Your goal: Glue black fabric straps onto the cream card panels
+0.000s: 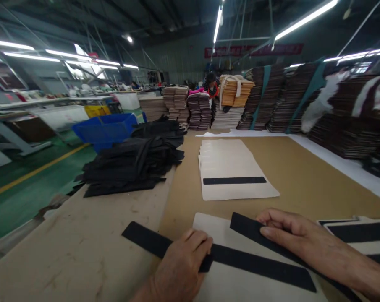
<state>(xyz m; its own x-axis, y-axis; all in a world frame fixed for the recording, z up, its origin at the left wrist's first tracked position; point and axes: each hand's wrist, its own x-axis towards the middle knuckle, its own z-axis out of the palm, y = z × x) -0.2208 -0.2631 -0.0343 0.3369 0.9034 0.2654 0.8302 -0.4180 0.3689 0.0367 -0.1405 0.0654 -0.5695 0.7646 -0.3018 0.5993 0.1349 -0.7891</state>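
Observation:
A cream panel (255, 291) lies in front of me at the bottom of the head view, with one black strip (265, 268) across it. My left hand (185, 262) is closed around another black strip (145, 239), whose far end points left and whose near end overlaps the panel. Between the thumb and fingers of my right hand (290, 233) is a third black strip (245, 226), slanting over the panel's upper right; my forearm hides part of it. Farther back rests a stack of cream panels (227, 159) with a black strip (234, 180) across the top one.
A heap of black strips (133, 161) sits on the table's left side, near a blue bin (104, 128). At right are panels bearing black strips (362, 230). Tall stacks of brown pieces (271, 96) line the back, where another person (211, 86) is.

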